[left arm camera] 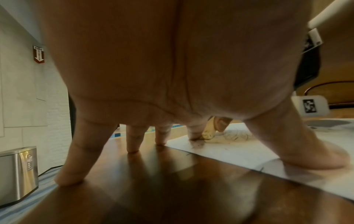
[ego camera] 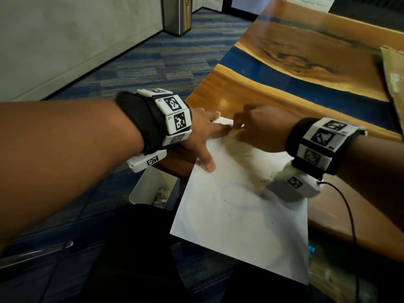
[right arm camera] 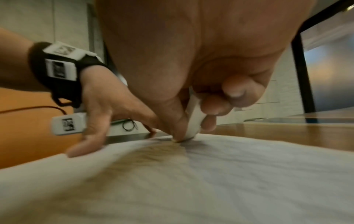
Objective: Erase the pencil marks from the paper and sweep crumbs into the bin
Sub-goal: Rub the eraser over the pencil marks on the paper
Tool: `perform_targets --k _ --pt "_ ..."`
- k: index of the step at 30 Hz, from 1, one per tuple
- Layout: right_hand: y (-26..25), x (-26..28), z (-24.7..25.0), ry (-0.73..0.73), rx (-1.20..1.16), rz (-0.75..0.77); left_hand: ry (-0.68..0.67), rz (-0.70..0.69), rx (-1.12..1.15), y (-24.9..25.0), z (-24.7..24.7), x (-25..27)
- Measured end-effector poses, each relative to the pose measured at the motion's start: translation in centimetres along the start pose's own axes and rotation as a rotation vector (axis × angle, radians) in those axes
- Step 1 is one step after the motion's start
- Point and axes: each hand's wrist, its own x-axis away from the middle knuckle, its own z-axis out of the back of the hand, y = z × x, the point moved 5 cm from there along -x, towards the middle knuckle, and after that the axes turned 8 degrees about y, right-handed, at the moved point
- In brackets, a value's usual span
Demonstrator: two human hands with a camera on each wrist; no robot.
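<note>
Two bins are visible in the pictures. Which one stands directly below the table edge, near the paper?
The white bin with crumpled scraps inside, on the floor under the left hand. The steel bin stands far off by the wall.

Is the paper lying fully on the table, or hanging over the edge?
Hanging over. The paper's near end juts past the table edge over the floor; the left hand presses its far corner down.

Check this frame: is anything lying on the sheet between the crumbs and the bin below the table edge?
Nothing visible blocks that path. The crumbs lie scattered on the paper, which overhangs the table edge; the white bin sits open on the floor below. Only the left hand presses the sheet's far corner, off that route.
</note>
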Motion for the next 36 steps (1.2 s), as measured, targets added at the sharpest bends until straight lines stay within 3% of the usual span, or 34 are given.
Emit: perform_targets --k 4,8,9,13,19,26,31,36 --pt "-3.3 2.4 -0.2 -0.076 -0.086 0.269 -0.010 0.002 0.025 0.1 0.1 0.1" --pt "0.6 1.4 0.2 -0.016 0.023 -0.008 -0.008 0.006 -0.002 0.4 0.2 0.2" --pt "0.5 1.6 0.1 -0.003 0.021 -0.010 -0.010 0.011 -0.005 0.4 0.2 0.2" --pt "-4.3 3.6 0.0 -0.062 -0.100 0.237 -0.008 -0.005 0.037 0.3 0.3 0.2" --pt "1.6 1.3 -0.4 -0.063 0.003 -0.065 -0.029 0.036 0.002 0.5 0.4 0.4" --pt "0.7 0.8 -0.3 -0.004 0.012 -0.047 0.034 0.032 0.066 0.7 0.1 0.6" --pt "-3.5 2.3 -0.1 -0.069 -0.078 0.205 0.098 -0.003 0.062 0.6 0.0 0.6" --pt "0.1 0.9 0.2 -0.039 0.005 -0.037 0.065 -0.004 -0.004 0.6 -0.2 0.4"
